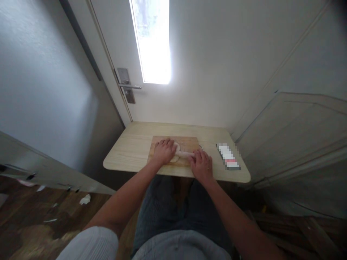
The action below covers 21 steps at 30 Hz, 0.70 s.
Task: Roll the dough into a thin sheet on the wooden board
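A pale wooden rolling pin (186, 154) lies across a flattened piece of dough (176, 147) on a wooden cutting board (188, 140). My left hand (165, 150) curls palm down over the pin's left end and hides that end, along with part of the dough. At the other end, my right hand (202, 164) is closed around the pin near the board's right edge, with a ring on one finger. The dough shows on both the far and near sides of the pin. A metal ring handle (201, 147) sticks out from the board's right side.
The board rests on a small light wood table (127, 144) with rounded corners. A phone (228, 156), its screen blurred out, lies on the right. Behind stands a white door with a metal handle (130, 86). Paper scraps (85, 199) litter the floor at left.
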### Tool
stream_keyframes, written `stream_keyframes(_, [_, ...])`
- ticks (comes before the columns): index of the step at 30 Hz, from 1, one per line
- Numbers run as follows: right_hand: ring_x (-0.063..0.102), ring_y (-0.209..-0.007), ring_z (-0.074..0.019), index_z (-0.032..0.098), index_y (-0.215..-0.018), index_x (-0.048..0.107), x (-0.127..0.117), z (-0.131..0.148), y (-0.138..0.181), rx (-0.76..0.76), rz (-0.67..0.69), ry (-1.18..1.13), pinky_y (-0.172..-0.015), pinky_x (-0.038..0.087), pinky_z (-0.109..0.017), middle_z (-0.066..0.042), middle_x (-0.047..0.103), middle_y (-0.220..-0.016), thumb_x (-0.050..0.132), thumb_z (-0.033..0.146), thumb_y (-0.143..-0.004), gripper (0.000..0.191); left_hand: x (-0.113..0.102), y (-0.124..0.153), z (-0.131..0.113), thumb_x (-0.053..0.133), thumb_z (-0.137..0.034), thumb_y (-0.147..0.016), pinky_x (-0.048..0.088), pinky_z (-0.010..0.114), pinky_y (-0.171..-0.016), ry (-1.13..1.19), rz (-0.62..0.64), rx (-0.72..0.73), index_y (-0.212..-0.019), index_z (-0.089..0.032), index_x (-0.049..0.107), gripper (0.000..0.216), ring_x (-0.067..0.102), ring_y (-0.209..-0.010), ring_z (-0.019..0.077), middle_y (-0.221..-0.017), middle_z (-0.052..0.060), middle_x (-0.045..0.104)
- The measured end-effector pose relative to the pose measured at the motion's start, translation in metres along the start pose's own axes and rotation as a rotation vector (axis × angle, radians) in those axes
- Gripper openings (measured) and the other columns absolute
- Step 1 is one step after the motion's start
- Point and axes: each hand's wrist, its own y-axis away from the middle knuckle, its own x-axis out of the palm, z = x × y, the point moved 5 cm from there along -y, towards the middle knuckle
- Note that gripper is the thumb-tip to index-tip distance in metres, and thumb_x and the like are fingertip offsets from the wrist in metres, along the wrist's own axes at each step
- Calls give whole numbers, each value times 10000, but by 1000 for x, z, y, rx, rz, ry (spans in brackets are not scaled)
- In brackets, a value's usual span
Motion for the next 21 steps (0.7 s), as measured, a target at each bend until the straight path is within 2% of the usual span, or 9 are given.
stream_keyframes(5, [503,-1263,-323,150,-1247,618,1,2,6,-45,-71,-15,-1060,356,-509,-176,640,-1292,486,473,-1016,419,3,3,2,389,-422,-1055,419,443,-1056,39,-79,42,-1299,-204,600,389,578,-1223,271,-1295,108,674])
stream_keyframes(11, [550,-1170,-314,158,-1201,633,-1,3,1,-67,-103,-49,-1017,405,-479,-162,656,-1187,578,485,-962,409,5,4,3,423,-374,-1044,440,460,-1076,113,-117,65,-1272,-180,620,358,603,-1217,273,-1305,107,682])
stream_keyframes(15, [587,-1030,-292,223,-1113,676,-2,-1,-7,-34,-27,-58,-927,450,-440,-99,686,-1067,676,421,-889,298,5,3,2,449,-335,-1028,480,471,-1053,184,-153,41,-1253,-187,629,324,644,-1158,272,-1252,106,708])
stream_keyframes(21, [609,-1009,-276,236,-1074,685,10,-20,-10,-32,113,-144,-896,476,-419,-83,701,-1092,680,295,-846,235,-2,-1,5,534,-369,-997,494,490,-1068,287,-120,59,-1276,-196,610,337,625,-1208,283,-1315,111,674])
